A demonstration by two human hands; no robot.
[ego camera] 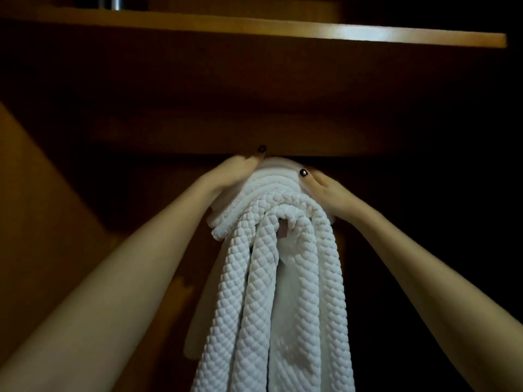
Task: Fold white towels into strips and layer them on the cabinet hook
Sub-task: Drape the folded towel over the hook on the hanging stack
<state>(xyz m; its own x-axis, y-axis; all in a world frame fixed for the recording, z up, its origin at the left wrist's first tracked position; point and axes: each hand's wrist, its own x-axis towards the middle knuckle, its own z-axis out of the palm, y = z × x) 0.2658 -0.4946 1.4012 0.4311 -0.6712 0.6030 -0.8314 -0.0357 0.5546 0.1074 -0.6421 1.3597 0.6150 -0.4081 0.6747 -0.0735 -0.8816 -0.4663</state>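
Several white towels (271,278), folded into strips with a quilted weave, hang layered over a hook inside a dark wooden cabinet. The hook itself is hidden under the cloth; only a small pinkish tab (283,230) shows between the folds. My left hand (237,172) reaches up on the left side of the bundle's top and holds the uppermost layers. My right hand (322,188) holds the right side of the top, thumb laid on the cloth. Both hands sit just under a wooden board (283,131).
A lighter wooden shelf edge (311,32) runs across the top, with a metal object (113,1) above it at upper left. A slanted wooden panel (42,207) stands on the left. The right side of the cabinet is in deep shadow.
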